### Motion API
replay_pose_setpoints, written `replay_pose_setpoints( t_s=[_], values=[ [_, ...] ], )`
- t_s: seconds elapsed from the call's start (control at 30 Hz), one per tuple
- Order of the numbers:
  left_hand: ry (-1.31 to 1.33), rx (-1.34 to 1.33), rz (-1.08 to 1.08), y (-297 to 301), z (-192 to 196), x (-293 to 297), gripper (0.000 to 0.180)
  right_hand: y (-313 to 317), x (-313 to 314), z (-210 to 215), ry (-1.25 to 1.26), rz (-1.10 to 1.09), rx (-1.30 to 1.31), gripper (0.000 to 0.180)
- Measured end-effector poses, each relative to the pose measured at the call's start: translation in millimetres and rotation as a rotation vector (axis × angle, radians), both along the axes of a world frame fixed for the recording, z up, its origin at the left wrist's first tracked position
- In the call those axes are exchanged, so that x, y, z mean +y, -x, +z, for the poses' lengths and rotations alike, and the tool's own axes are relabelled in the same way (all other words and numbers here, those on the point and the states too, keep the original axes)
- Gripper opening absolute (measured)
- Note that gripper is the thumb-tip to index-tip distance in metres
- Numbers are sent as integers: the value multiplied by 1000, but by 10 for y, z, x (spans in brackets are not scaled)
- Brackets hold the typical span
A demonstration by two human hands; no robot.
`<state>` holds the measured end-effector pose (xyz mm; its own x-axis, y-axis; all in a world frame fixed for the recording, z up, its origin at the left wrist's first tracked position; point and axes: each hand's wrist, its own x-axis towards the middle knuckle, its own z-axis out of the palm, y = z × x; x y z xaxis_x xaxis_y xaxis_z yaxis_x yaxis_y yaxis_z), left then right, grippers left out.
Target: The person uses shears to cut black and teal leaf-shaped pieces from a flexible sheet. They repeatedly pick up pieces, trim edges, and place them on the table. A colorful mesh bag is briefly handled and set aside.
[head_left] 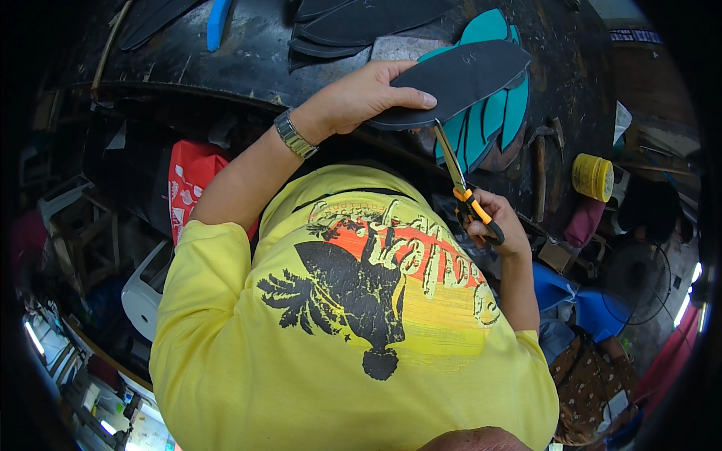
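Head view, starting closest to me: a yellow T-shirt (353,316) with a dark printed figure fills the lower middle, and my two forearms rise out of it. I count one wristwatch (294,134), a metal-banded one, on my left wrist. My right hand (492,218) sits just above the shirt's edge, its fingers (481,201) closed through the orange-and-black handles of one pair of scissors (465,188). The blades point up and away from me, and their tips meet the lower edge of a dark grey sole-shaped sheet (455,79). My left hand (361,98) grips that sheet from the left, thumb on top and the other fingers curled under it, holding it flat over the worktop (248,45).

Directly beneath the sheet lies a fanned stack of teal soles (489,113); I can make out about five overlapping pieces, though the exact count is hard to tell. To the right of them, one hammer (540,161) lies on the worktop with its wooden handle pointing toward me, and one yellow roll of tape (593,177) stands further right. Farthest off, at the worktop's back edge, about three more dark soles (361,26) overlap, with one blue strip (218,21) well to their left. Off the worktop on my left sits one red bag (192,177).
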<state>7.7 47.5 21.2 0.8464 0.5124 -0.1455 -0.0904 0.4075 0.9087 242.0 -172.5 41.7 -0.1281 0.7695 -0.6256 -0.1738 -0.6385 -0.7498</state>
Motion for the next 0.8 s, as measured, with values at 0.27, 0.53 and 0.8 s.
replay_pose_setpoints(
  t_s=[0.27, 0.53, 0.8],
  values=[
    [-47, -7, 29, 11, -21, 20, 42, 44, -3, -15, -37, -7, -35, 35],
    [-415, 111, 161, -1, -9, 168, 41, 276, 32, 45, -221, -59, -656, 36],
    [-1541, 568, 736, 17, 475, 742, 47, 199, 25, 149, -204, -286, -498, 29]
  ],
)
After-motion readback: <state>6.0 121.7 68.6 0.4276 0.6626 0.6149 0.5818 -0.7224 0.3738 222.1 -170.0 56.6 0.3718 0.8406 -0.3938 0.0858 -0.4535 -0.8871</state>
